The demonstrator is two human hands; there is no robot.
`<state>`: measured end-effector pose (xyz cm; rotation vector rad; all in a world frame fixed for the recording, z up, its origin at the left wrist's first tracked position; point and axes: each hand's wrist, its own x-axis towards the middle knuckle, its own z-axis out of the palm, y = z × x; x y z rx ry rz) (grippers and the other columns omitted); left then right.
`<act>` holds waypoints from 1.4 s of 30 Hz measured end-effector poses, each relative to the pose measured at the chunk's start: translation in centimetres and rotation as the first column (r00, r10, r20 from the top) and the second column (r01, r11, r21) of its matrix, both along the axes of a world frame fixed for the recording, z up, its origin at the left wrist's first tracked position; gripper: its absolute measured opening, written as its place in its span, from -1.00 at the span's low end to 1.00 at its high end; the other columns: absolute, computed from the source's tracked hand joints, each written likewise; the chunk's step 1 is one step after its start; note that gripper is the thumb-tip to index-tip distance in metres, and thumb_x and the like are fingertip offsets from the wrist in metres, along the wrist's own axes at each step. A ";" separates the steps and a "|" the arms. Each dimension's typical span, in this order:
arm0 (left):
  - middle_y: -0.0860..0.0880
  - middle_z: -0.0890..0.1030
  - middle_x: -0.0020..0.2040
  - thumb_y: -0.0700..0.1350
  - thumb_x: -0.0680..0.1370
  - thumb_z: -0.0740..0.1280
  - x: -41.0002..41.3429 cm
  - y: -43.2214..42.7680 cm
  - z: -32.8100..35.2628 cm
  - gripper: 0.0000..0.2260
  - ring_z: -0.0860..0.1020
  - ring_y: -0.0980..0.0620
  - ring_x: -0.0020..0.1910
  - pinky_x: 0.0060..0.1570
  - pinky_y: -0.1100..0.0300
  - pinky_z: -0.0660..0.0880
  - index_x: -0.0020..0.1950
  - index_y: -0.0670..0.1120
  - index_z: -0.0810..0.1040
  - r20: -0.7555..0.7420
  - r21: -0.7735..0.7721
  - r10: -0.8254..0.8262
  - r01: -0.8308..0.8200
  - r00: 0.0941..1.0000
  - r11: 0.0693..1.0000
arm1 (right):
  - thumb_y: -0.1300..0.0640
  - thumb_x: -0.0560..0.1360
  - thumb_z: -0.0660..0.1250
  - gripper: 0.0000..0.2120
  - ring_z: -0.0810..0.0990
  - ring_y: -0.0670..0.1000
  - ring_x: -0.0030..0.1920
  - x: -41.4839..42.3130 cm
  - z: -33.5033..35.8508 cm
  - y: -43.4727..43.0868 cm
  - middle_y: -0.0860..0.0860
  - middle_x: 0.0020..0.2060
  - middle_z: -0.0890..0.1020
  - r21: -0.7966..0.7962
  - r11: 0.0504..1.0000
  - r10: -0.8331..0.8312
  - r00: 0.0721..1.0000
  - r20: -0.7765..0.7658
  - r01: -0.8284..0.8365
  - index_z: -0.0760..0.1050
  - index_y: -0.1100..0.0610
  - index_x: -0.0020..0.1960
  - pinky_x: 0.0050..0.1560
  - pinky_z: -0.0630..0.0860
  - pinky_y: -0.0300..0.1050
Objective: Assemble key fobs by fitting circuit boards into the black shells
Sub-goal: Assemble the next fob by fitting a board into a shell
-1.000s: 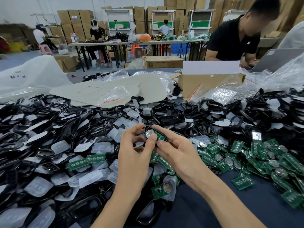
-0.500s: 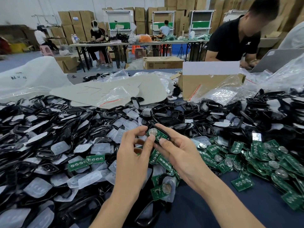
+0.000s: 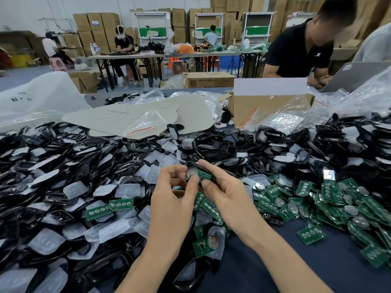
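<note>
- Held item: a black shell (image 3: 213, 179) with a green board (image 3: 203, 175) lying in it, at the centre of the frame, raised above the heap. A round silver cell (image 3: 191, 172) shows at the board's left end.
- Left hand (image 3: 171, 208): fingers curled behind the shell's left end, thumb (image 3: 193, 183) bent onto the board near the cell. It grips the shell.
- Right hand (image 3: 229, 197): forefinger laid along the shell's upper edge, thumb (image 3: 208, 185) on the board's lower edge, the other fingers folded under. It pinches the shell from the right.
- The two thumb tips lie just beside each other on the board.
- Whether the board is fully seated in the shell: cannot tell.
- Stock of loose shells (image 3: 63, 166): a deep black heap across the left and middle of the frame, running on to the right edge, mixed with clear pads (image 3: 75, 189).
- Stock of boards (image 3: 338, 199): a green pile right of centre, several with cells fitted.
- Two stray boards (image 3: 110, 208) lie on the heap left of the left hand.
- One board with a cell (image 3: 203, 246) lies below the hands.
- Table (image 3: 254, 261): dark blue cover, bare at lower right.
- Cardboard box (image 3: 264, 108), upper right of centre, with clear bags (image 3: 148, 121) beside it.
- A person in a black shirt (image 3: 300, 49) sits in the upper right, behind the box.
</note>
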<state>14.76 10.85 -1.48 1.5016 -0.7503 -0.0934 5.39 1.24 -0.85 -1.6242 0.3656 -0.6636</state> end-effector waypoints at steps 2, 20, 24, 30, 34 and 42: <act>0.21 0.51 -0.13 -0.05 0.58 0.38 -0.2 0.2 0.3 -0.81 0.56 0.10 -0.14 -0.17 0.28 0.53 0.08 0.23 0.49 0.025 -0.008 -0.047 0.047 0.999 0.999 | 0.32 0.67 0.20 -0.58 0.59 -0.18 0.27 0.0 0.1 -0.1 -0.04 0.37 0.56 0.062 0.998 0.025 1.000 0.013 -0.025 0.45 -0.04 0.43 0.19 0.53 -0.32; 0.19 0.43 0.02 -0.04 0.66 0.15 0.3 1.3 1.0 -0.80 0.52 0.09 -0.17 -0.25 0.24 0.48 0.17 0.10 0.54 0.552 0.081 -0.088 0.052 0.829 0.995 | 0.34 0.67 0.15 -0.68 0.74 0.11 0.03 -0.5 0.9 -1.0 0.10 0.11 0.73 0.405 0.891 0.164 0.977 0.134 -0.205 0.58 0.10 0.27 0.00 0.65 -0.15; 0.21 0.43 0.03 -0.04 0.67 0.15 0.3 1.3 0.9 -0.80 0.53 0.09 -0.17 -0.28 0.23 0.48 0.17 0.11 0.53 0.554 0.060 -0.079 0.054 0.829 0.997 | 0.34 0.67 0.16 -0.68 0.74 0.09 -0.06 -0.7 1.1 -1.2 0.12 0.08 0.73 0.409 0.888 0.171 0.977 0.128 -0.209 0.61 0.12 0.24 -0.10 0.64 -0.18; 0.16 0.45 -0.04 -0.09 0.64 0.17 0.2 1.3 1.3 -0.80 0.50 0.14 -0.26 -0.32 0.42 0.41 0.08 0.13 0.55 0.413 0.005 -0.028 0.028 0.910 1.000 | 0.33 0.68 0.17 -0.68 0.73 0.11 -0.08 -0.8 0.7 -1.6 0.09 0.00 0.75 0.242 0.968 0.051 0.998 0.049 -0.062 0.58 0.07 0.29 -0.08 0.63 -0.12; 0.02 0.50 -0.12 -0.13 0.69 0.17 0.6 1.6 1.7 -0.71 0.46 0.08 -0.37 -0.40 0.36 0.39 0.07 0.26 0.55 0.180 -0.042 0.002 0.005 0.984 0.999 | 0.31 0.68 0.18 -0.69 0.75 0.07 -0.11 -1.1 0.9 -2.2 0.14 -0.06 0.76 0.298 0.955 -0.029 0.998 0.061 0.009 0.56 -0.01 0.24 -0.10 0.63 -0.25; 0.15 0.47 -0.05 -0.02 0.61 0.26 0.0 0.8 0.9 -0.81 0.54 0.08 -0.14 -0.19 0.35 0.48 0.20 0.05 0.56 0.377 0.132 -0.073 0.024 0.923 0.991 | 0.31 0.68 0.19 -0.70 0.74 0.10 0.05 -0.5 0.7 -1.7 0.12 0.04 0.74 0.394 0.917 0.015 0.991 0.132 -0.067 0.55 0.07 0.31 -0.01 0.63 -0.25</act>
